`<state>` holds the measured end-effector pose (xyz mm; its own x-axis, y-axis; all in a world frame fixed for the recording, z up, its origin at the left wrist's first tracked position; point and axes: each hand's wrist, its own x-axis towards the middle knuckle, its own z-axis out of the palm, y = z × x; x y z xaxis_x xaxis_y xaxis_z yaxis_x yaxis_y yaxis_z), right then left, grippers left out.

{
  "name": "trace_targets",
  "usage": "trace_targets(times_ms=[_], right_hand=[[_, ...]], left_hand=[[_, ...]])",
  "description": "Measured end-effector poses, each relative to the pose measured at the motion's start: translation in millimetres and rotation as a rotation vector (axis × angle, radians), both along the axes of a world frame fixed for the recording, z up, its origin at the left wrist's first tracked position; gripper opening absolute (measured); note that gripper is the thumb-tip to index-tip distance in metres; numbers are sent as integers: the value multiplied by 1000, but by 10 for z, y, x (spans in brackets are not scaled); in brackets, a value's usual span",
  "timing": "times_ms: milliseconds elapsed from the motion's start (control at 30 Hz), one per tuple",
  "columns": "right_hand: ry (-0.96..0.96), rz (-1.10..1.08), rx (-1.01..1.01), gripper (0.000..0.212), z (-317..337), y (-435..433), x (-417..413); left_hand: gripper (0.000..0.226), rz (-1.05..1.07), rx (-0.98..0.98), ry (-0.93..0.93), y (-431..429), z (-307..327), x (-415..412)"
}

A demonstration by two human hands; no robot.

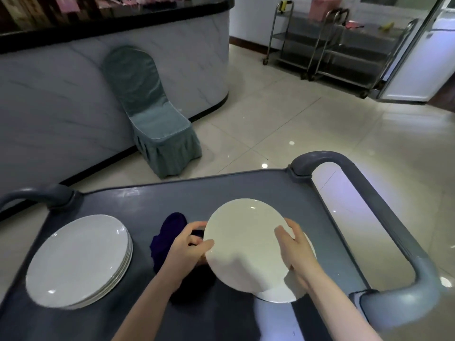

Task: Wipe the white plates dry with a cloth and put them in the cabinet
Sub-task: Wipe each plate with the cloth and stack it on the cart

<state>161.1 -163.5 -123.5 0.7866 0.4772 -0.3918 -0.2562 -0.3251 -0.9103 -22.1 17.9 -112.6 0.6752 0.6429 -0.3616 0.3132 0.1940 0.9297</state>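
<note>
Head | left hand (189, 248), right hand (296, 251) grip white plate (243, 242) | above cart (172, 193)

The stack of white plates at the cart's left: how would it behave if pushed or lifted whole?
The stack of plates looks like several glazed plates, so probably heavy to lift at once. Their edges sit slightly offset and the glaze shines, so a sideways push might slide the upper ones. It lies flat on the cart, so tipping seems unlikely.

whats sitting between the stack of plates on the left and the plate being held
A dark purple cloth bunched on the cart top, plus the left hand gripping the plate; head view.
</note>
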Motion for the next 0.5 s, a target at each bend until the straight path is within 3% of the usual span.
trace_targets(times_ms=[133, 233, 300, 367, 500], right_hand=[[-33, -128, 5, 23, -46, 327, -149], [-15, -140, -13, 22, -42, 470, -167], [8, -132, -59, 33, -55, 543, -162], [48, -127, -90, 33, -86, 609, -150], [71, -117, -124, 53, -139, 743, -105]], left_hand=[[18, -10, 6, 3, 335, 8, -184], [20, 101, 228, 129, 695, -129, -279], [17, 154, 422, 276, 925, -257, -314], [21, 131, 537, 407, 1112, -391, -295], [40, -54, 591, 583, 1352, -615, -123]])
